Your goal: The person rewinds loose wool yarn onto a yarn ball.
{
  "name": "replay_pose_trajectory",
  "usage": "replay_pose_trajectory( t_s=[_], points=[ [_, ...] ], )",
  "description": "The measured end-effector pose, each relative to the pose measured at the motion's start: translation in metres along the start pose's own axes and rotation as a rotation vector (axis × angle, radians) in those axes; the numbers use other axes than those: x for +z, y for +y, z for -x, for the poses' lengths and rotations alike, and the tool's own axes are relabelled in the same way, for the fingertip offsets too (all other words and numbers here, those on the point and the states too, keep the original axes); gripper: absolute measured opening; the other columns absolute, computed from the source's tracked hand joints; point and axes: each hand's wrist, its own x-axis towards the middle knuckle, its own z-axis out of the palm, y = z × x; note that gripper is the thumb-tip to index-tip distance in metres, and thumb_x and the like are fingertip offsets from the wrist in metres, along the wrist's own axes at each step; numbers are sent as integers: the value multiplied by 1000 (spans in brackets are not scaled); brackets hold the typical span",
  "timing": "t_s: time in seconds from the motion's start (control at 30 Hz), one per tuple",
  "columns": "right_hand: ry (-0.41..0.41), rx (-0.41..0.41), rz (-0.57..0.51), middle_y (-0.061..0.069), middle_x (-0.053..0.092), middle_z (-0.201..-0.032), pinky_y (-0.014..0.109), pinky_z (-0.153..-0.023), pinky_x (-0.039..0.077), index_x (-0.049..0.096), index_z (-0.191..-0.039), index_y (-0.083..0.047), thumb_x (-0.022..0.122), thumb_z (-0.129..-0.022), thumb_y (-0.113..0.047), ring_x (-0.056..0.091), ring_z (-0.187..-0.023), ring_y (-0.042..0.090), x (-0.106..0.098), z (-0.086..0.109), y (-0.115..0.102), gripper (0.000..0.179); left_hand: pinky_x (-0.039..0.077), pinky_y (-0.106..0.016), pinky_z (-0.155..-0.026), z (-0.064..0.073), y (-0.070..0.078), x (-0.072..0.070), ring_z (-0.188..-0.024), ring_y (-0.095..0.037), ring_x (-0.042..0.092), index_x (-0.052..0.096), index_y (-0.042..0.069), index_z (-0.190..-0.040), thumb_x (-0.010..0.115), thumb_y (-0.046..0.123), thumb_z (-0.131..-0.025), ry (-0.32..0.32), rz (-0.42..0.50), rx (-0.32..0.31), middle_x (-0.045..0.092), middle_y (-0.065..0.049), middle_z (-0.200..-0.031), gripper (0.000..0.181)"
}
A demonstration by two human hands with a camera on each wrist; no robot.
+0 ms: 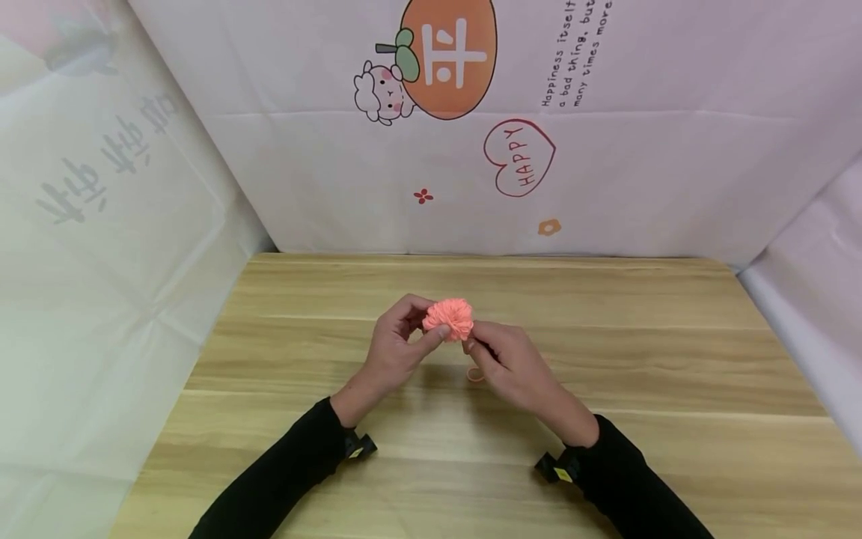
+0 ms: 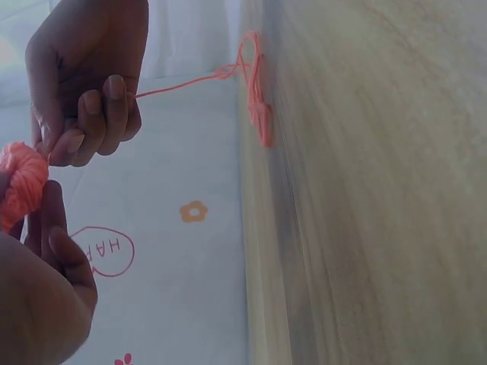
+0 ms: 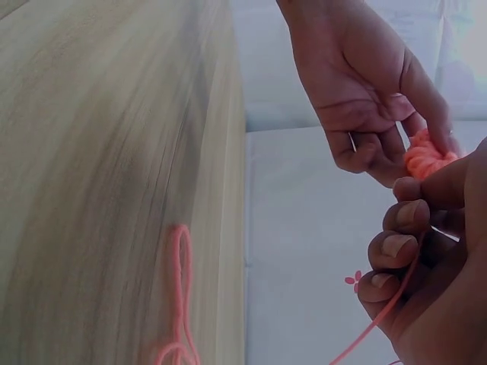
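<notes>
A coral-pink bundle of yarn (image 1: 450, 317), wound into a rounded, flower-like shape, is held up over the table. My left hand (image 1: 396, 338) pinches it, thumb across its front and fingers behind. At its right edge my right hand (image 1: 513, 364) pinches a thin strand of the same yarn between thumb and forefinger. In the right wrist view that strand (image 3: 380, 313) runs out under the curled fingers. It leads down to loose loops of yarn (image 2: 257, 99) lying on the table, mostly hidden behind the right hand in the head view.
The wood-grain table (image 1: 323, 479) stretches out below both hands. Behind it rises a white printed cloth (image 1: 323, 180) with a heart and small flowers, and more white cloth (image 1: 121, 299) hangs at the left. Black sleeves cover both forearms, each with a small wrist camera.
</notes>
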Motion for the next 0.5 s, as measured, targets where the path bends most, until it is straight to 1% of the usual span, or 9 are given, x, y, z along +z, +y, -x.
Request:
replay_pose_trajectory(
  t_s=[0.13, 0.23, 0.43, 0.5],
  points=[
    [7, -26, 21, -7, 42, -64, 22, -46, 34, 54, -77, -16, 52, -100, -10, 40, -52, 5, 1, 1, 1, 24, 45, -30, -61, 1, 2, 0, -73, -17, 54, 58, 0, -101, 70, -3, -85, 30, -93, -11, 63, -7, -92, 20],
    [3, -40, 32, -7, 42, -63, 22, -45, 33, 53, -75, -16, 52, -99, -9, 40, -52, 5, 2, 1, 1, 25, 45, -30, -61, 2, 3, 1, -73, -17, 55, 57, 1, -100, 71, 0, -86, 33, -149, -21, 64, -5, -94, 19],
    [-16, -33, 35, -8, 44, -62, 21, -45, 35, 52, -75, -17, 50, -99, -8, 44, -52, 3, 2, 1, 1, 26, 49, -33, -62, 2, 4, 3, -76, -17, 60, 56, 1, -99, 70, 2, -87, 37, -195, -33, 65, -6, -102, 18],
    [-17, -46, 38, -9, 46, -63, 21, -45, 36, 53, -75, -18, 49, -98, -8, 44, -52, 3, 2, 1, 0, 26, 50, -34, -62, 2, 4, 3, -77, -18, 61, 56, 1, -97, 71, 2, -87, 35, -217, -31, 65, -7, -106, 18]
  ],
)
